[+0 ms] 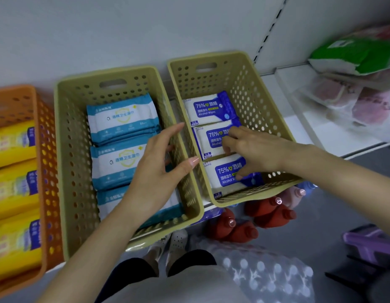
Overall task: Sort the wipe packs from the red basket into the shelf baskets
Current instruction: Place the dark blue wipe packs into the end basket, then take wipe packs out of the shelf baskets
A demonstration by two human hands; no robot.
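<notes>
Head view, looking down on a white shelf (303, 130) that is carrying three baskets side by side. The right hand (253, 149) is reaching into the right beige basket (268, 110), where three blue-and-white alcohol wipe packs are lying flat in a row from back to front. Its bent fingers are hooking over the middle pack (208, 142) and gripping it at the near edge, while the thumb is resting on the near pack (224, 174). The far pack (208, 108) is lying untouched just behind.

The left hand (159, 165) is hovering with its fingers loosely spread and holding nothing over the right wall of the left beige basket (60, 149). Whether it is touching that wall cannot be told. Teal-and-white wipe packs (122, 119) are lying in a row inside this basket. Yellow packs (12, 141) are filling the orange basket (15, 92) at far left. Red bottles (233, 228) are lying below the shelf edge.
</notes>
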